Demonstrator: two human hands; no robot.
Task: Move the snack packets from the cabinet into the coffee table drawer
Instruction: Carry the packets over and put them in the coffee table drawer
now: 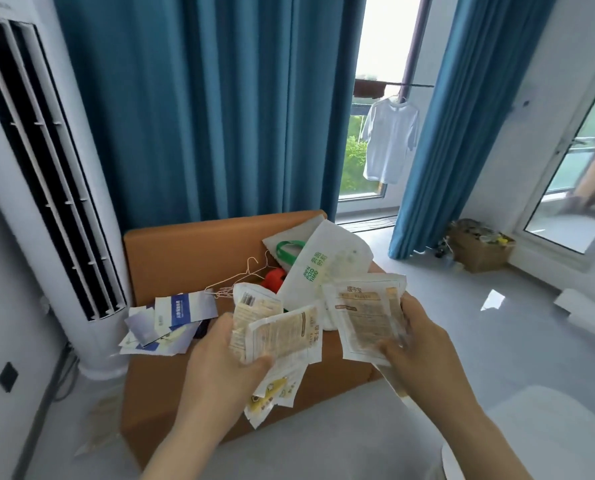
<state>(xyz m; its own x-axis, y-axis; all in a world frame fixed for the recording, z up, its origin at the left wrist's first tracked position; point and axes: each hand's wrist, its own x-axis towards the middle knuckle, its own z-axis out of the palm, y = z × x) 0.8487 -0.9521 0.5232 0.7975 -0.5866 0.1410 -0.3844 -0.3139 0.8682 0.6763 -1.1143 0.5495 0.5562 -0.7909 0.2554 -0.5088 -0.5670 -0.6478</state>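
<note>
Snack packets: split between both hands and carried in front of the body, above the orange box (171, 258); judged to be in transit, since neither cabinet nor coffee table drawer is in view
Left hand (220, 362): clamped on a fanned bundle of packets (278, 337), thumb across the front, fingers behind; several more hang loose below the palm, so the hold looks full
Right hand (424, 348): pinching a flat stack of packets (367, 323), thumb on the lower face; stack tilted up, probably so the pile stays together
Risk: the dangling lower packets in the left bundle seem likeliest to slip
Box top: white bag with green print (324, 268), wire hanger (244, 275), an orange-red object (275, 277), blue and white leaflets (171, 320); all lie beneath the hands, not touching them
Surroundings: tall white air conditioner (43, 188) at left; blue curtains (202, 105) behind; shirt (391, 143) hanging at the window
Obstruction: the cluttered box stands directly ahead; a pale rounded surface (531, 427) sits low right; floor to the right appears open
</note>
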